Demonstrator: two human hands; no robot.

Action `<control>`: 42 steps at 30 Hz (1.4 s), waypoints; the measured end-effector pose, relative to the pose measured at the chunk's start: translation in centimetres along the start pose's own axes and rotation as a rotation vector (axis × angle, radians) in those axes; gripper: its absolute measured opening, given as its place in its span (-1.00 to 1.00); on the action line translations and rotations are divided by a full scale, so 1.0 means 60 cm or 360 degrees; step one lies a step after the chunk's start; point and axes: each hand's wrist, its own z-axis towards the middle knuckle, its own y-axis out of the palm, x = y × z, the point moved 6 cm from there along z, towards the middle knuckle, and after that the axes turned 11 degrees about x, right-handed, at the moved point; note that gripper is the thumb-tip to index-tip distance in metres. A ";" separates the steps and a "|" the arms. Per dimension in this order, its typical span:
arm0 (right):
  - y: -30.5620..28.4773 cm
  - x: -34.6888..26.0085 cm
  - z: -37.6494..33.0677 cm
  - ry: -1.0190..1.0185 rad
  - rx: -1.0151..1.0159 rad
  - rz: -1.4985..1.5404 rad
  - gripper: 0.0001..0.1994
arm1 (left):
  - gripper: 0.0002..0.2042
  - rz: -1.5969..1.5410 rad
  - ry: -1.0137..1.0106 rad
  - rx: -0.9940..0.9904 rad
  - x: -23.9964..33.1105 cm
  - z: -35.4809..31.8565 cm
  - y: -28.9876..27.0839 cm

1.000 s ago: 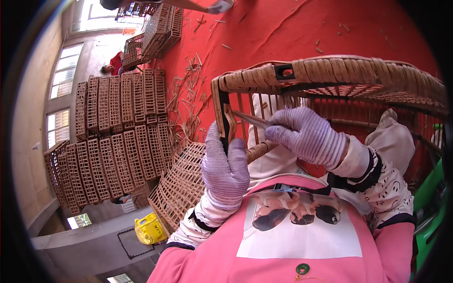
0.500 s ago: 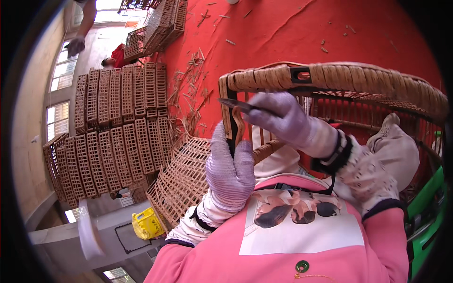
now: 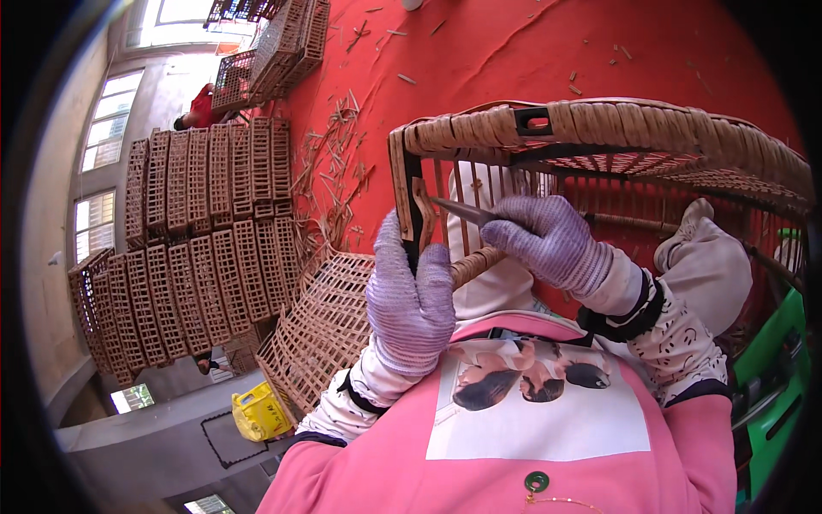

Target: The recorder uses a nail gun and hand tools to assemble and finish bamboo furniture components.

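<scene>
A large woven rattan basket (image 3: 634,128) with a dark frame rests on my lap, its rim bent across the upper right. My left hand (image 3: 411,300), in a purple knit glove, grips the basket's dark upright corner post (image 3: 413,218). My right hand (image 3: 548,240), gloved the same way, holds a thin pointed metal tool (image 3: 458,212). The tool's tip touches the frame beside the post. My pink top fills the lower part of the view.
Stacks of woven lattice crates (image 3: 197,248) stand at the left on the red floor (image 3: 514,51), with loose rattan scraps (image 3: 334,163) strewn beside them. Another woven basket (image 3: 321,334) lies by my left knee. A yellow object (image 3: 257,411) sits lower left; something green (image 3: 771,377) is at right.
My right hand moved the tool down and left along the corner post, and the left hand slid a little on the post. The view shifted slightly.
</scene>
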 end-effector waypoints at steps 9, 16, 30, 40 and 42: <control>-0.001 -0.013 -0.001 0.0169 -0.0086 0.0116 -0.78 | -0.59 0.0007 -0.0019 0.0019 -0.001 -0.004 0.002; -0.005 -0.022 -0.004 0.0109 -0.0067 -0.0005 -0.77 | -0.59 -0.0018 -0.0013 0.0037 -0.002 -0.004 0.000; 0.009 -0.023 -0.002 0.0190 -0.0085 0.0084 -0.76 | -0.60 -0.0043 -0.0008 0.0043 0.009 0.005 0.004; 0.023 0.012 0.022 -0.0035 0.0058 0.0112 -0.77 | -0.58 -0.0139 -0.0024 -0.0002 0.012 0.001 0.009; 0.014 0.004 0.008 0.0163 -0.0092 0.0234 -0.76 | -0.58 -0.0071 -0.0030 0.0016 0.006 -0.003 0.010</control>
